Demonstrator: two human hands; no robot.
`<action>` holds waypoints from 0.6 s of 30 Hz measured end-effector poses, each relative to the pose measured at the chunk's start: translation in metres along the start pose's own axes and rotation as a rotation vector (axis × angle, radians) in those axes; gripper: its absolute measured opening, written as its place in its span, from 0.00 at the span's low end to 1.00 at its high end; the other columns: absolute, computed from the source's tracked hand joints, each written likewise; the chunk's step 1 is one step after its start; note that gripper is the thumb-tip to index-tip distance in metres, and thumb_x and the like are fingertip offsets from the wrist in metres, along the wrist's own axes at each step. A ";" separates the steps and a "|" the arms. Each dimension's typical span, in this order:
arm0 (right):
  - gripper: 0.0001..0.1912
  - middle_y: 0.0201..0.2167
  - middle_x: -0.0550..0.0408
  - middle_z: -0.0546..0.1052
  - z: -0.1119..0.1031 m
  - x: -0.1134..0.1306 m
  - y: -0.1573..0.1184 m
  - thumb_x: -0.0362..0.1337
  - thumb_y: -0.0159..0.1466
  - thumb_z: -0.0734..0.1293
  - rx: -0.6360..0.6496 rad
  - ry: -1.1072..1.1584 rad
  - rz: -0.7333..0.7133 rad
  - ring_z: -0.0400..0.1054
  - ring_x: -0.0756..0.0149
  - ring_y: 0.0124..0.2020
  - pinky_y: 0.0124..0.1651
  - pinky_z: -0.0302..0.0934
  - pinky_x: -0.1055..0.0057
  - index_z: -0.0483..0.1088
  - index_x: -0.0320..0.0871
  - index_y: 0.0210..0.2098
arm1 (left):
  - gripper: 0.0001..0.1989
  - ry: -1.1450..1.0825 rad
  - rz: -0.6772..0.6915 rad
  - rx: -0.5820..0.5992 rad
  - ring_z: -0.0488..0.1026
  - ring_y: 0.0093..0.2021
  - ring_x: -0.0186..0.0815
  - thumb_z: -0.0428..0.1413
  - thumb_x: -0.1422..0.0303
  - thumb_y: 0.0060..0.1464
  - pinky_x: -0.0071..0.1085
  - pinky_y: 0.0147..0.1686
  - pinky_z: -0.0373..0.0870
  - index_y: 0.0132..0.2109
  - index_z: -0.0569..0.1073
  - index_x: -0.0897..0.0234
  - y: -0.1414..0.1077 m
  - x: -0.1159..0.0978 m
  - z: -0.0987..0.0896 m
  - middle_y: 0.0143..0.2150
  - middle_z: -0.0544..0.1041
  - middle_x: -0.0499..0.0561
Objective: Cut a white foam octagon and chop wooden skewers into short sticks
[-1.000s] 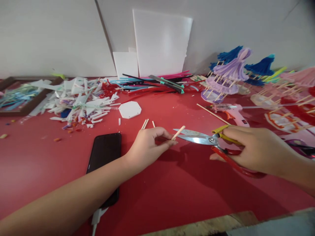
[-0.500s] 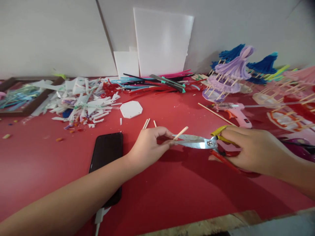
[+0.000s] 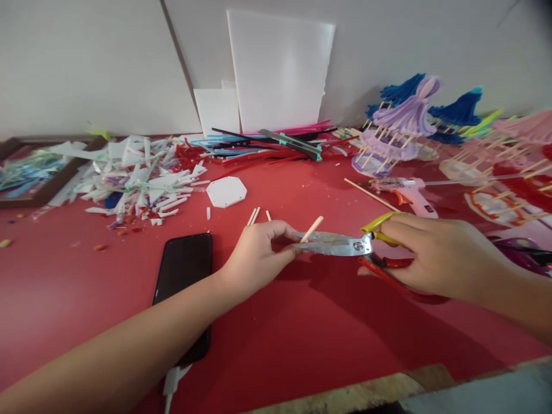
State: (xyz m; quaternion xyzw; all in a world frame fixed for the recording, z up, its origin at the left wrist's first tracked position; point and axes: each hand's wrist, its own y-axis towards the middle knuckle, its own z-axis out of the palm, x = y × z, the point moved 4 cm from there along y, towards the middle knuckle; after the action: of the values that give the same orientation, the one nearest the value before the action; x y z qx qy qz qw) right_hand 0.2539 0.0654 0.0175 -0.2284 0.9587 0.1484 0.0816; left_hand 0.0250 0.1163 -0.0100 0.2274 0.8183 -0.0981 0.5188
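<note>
My left hand [image 3: 259, 253] pinches a thin wooden stick [image 3: 312, 228] between thumb and fingers; its pale end sticks out to the upper right. In my right hand [image 3: 440, 253] is a pair of scissors [image 3: 334, 244] with one yellow and one red handle, my fingers wrapped round them. The blades point left and lie around the stick, right at my left fingertips. Just beyond my left hand show the ends of several short sticks [image 3: 254, 216], their lower parts hidden by the hand. A white octagonal plate [image 3: 226, 192] with small holes lies farther back.
A black phone [image 3: 183, 270] with a cable lies under my left forearm. A heap of white scraps [image 3: 142, 178] is at back left, pipe cleaners [image 3: 259, 150] and a cutter [image 3: 293, 144] at back centre. To the right are a pink glue gun [image 3: 414, 195] and a lilac carousel-like model [image 3: 407, 115].
The view has shifted slightly. The scissor blades have come a little farther left around the stick, closer to my left fingers. Both hands keep their grips.
</note>
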 end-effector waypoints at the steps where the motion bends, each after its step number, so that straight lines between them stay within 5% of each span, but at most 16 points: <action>1: 0.25 0.23 0.56 0.72 0.000 0.000 0.000 0.60 0.62 0.57 -0.005 0.000 -0.004 0.65 0.66 0.19 0.21 0.51 0.68 0.66 0.46 0.27 | 0.03 -0.003 -0.005 0.003 0.76 0.30 0.30 0.59 0.76 0.48 0.24 0.30 0.69 0.29 0.75 0.64 0.000 0.000 0.000 0.28 0.80 0.46; 12: 0.23 0.23 0.55 0.73 -0.002 0.001 0.001 0.59 0.62 0.59 -0.020 0.012 -0.048 0.69 0.64 0.23 0.23 0.54 0.69 0.65 0.45 0.27 | 0.03 -0.019 -0.017 0.029 0.76 0.31 0.30 0.58 0.76 0.49 0.23 0.31 0.69 0.30 0.76 0.65 0.000 0.000 0.000 0.29 0.80 0.46; 18: 0.22 0.21 0.57 0.72 -0.004 0.006 0.001 0.55 0.64 0.57 -0.173 -0.004 -0.105 0.69 0.66 0.21 0.22 0.54 0.69 0.66 0.44 0.27 | 0.02 0.006 -0.027 0.041 0.76 0.32 0.30 0.58 0.74 0.50 0.24 0.32 0.67 0.31 0.76 0.66 0.000 0.000 0.000 0.31 0.80 0.47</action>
State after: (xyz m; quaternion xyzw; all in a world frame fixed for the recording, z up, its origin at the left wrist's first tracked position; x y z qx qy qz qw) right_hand 0.2479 0.0627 0.0208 -0.2840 0.9289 0.2266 0.0713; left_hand 0.0248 0.1167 -0.0102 0.2274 0.8205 -0.1213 0.5103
